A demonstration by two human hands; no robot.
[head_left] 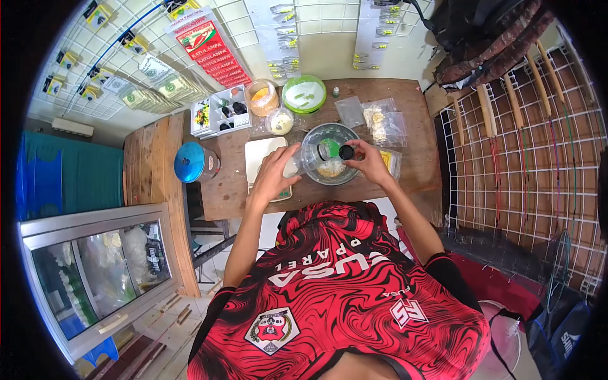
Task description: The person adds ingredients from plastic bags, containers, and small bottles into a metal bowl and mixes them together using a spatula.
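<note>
We read "KATULAMPA" repeated down the red packets (220,58) on the wall grid. On the red-and-black jersey (332,285) we make out "PAREL", a small "FUSA" and an "FS" logo; the blue-trimmed bag (562,335) shows "SHIM", partly cut off.

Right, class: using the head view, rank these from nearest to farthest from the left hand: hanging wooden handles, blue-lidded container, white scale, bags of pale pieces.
From the left hand:
1. White scale, right beside it.
2. Blue-lidded container, left.
3. Bags of pale pieces, right, beyond the bowl.
4. Hanging wooden handles, far right.
</note>
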